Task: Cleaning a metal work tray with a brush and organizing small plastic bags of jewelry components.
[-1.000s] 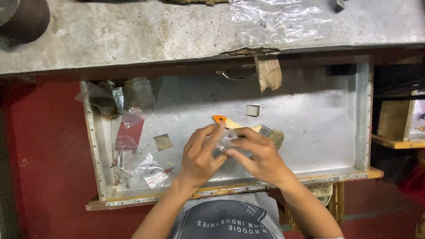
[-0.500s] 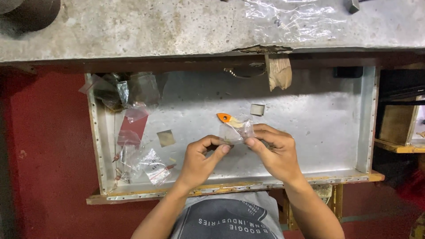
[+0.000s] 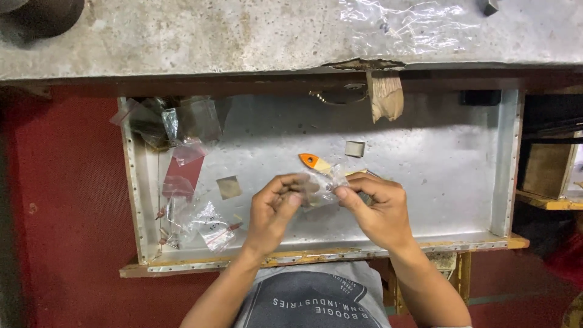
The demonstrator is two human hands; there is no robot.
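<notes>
Metal tray point(image 3: 461, 182), both hands' grip point(image 3: 276, 209) point(image 3: 376, 209) pinching clear bag point(image 3: 320, 185), contents unclear

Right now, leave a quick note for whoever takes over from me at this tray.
Left hand and right hand both pinch one small clear plastic bag between fingertips, held just above the metal tray.
An orange-tipped tool lies in the tray behind the bag; more small bags lie at the tray's left side.
Done: bag picked up.
Left: whether it is open or what it holds cannot be told.
</notes>
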